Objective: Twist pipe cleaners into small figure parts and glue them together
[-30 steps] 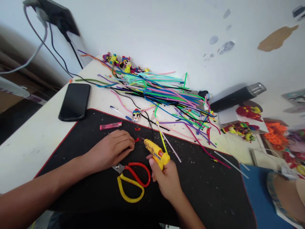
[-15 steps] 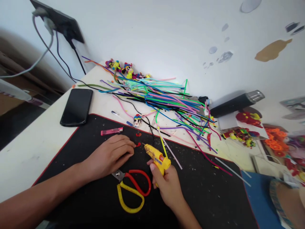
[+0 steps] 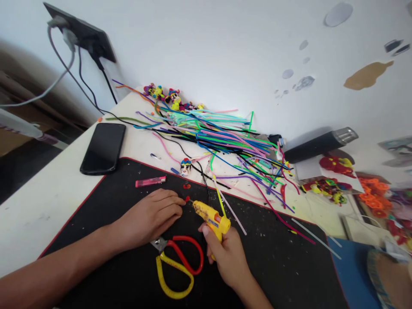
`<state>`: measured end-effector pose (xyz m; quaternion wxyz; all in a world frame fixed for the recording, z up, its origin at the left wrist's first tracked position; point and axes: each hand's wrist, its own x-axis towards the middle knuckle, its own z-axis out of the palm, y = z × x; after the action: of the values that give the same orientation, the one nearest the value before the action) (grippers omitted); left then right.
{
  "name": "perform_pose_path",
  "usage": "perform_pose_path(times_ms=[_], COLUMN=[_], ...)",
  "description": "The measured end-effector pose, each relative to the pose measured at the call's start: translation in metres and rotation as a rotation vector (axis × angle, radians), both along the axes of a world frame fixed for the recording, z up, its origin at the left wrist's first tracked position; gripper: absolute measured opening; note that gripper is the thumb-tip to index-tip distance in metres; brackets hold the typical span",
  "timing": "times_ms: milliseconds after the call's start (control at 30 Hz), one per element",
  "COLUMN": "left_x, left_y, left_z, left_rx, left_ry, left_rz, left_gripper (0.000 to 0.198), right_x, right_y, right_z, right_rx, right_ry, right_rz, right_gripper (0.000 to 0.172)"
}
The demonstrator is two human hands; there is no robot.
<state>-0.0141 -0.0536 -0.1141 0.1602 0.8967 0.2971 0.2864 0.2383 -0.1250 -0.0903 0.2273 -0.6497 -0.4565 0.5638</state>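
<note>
My right hand [image 3: 227,253] is wrapped round the handle of a yellow hot glue gun [image 3: 209,215]. Its nozzle points left and meets, or nearly meets, a small red curled piece [image 3: 187,199]. The fingertips of my left hand [image 3: 159,212] press together at that piece's left end, low over the black mat [image 3: 273,257]. Just beyond lies a second red curled piece [image 3: 186,186]. Scissors [image 3: 180,266] with one red and one yellow handle rest below my left hand, their blades partly hidden under it. A small doll head [image 3: 186,167] with a colourful headpiece sits at the mat's far edge.
A pink lighter [image 3: 150,181] lies beyond my left hand, and a black phone [image 3: 103,148] is at the left. Many coloured pipe cleaners [image 3: 231,139] are heaped along the wall. A black flask [image 3: 318,145] lies at the right. A black cord runs across the table.
The glue gun's nozzle has moved left and slightly down onto or right beside the red piece. My left hand stays at the piece. The view has shifted slightly.
</note>
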Motion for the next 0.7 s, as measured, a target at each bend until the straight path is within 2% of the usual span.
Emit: perform_pose_path(times_ms=[700], left_x=[-0.0008], left_y=[0.0015], left_z=[-0.0036], left_rx=[-0.033], left_ry=[0.033], left_rz=[-0.003], left_gripper=[0.016], right_x=[-0.0011], right_y=[0.0025], right_z=[-0.0046], right_rx=[0.037], right_ry=[-0.085], right_rz=[0.047], right_gripper=[0.059])
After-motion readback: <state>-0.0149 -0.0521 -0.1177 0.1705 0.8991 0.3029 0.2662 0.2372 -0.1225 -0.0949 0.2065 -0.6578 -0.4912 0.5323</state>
